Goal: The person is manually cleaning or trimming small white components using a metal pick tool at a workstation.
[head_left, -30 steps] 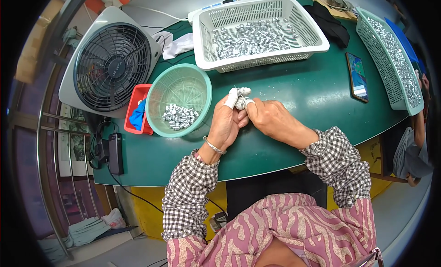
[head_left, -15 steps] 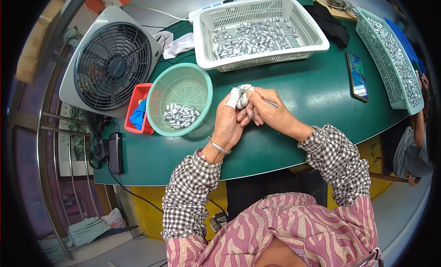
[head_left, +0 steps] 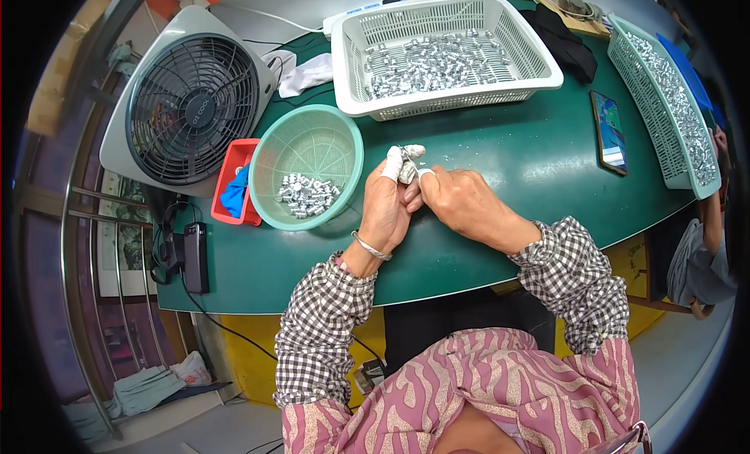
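Observation:
Over the green table, my left hand [head_left: 383, 206] is closed, with white covers on its thumb and forefinger. Its fingertips pinch something small and greyish that I cannot make out. My right hand [head_left: 467, 206] is closed against those fingertips, back of the hand up, with a white cover on one fingertip. What lies inside its grip is hidden. Left of my hands stands a round green mesh basket [head_left: 349, 190] with small silvery metal parts [head_left: 308, 195] in it. Beyond my hands is a white rectangular basket [head_left: 453, 103] with many more such parts.
A grey box fan [head_left: 195, 110] and a red bin [head_left: 238, 149] with blue cloth [head_left: 234, 192] stand left. A phone [head_left: 608, 132] lies right, near a long pale green basket [head_left: 707, 185] of metal parts. Dark cloth [head_left: 564, 48] lies behind. Another person's arm [head_left: 709, 231] shows far right.
My right hand has turned palm-down and shifted slightly lower; the thin metal tool that stuck out of it is now out of sight. The left fingertips have tilted more upright.

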The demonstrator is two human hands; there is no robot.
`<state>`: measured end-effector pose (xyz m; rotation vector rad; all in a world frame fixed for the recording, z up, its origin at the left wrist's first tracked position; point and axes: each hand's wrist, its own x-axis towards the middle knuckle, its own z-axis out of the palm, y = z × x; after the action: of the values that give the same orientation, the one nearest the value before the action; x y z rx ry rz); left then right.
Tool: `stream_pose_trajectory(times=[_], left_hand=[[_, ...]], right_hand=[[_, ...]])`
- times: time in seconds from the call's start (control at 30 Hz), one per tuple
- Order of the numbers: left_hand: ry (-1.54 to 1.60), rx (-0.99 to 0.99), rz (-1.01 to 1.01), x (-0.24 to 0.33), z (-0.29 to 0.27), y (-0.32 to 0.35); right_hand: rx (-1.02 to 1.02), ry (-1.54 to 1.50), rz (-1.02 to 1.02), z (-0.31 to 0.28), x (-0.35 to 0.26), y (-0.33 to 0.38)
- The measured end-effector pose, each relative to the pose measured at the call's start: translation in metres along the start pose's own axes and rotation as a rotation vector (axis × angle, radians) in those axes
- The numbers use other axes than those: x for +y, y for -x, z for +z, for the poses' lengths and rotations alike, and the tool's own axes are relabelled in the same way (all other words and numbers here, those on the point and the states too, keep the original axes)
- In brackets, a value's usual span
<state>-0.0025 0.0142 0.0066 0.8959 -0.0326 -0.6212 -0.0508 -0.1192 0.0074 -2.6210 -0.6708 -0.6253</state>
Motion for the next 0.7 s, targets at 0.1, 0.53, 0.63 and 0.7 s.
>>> stream_pose_trajectory(times=[0.1,0.53,0.63,0.7], left_hand=[[-0.059,-0.024,-0.002,-0.002,0.003,0.003],[0.021,-0.045,-0.006,0.0,-0.001,-0.001],[0.012,-0.042,-0.041,0.001,0.003,0.0],[0.006,-0.042,-0.059,0.002,0.005,0.0]], right_hand=[[0.0,0.023,0.041,0.003,0.0,-0.002],[0.088,-0.236,0.107,0.005,-0.002,-0.004],[0.146,-0.63,0.281,0.001,-0.002,-0.009],[0.176,-0.827,0.368,-0.003,-0.002,-0.012]])
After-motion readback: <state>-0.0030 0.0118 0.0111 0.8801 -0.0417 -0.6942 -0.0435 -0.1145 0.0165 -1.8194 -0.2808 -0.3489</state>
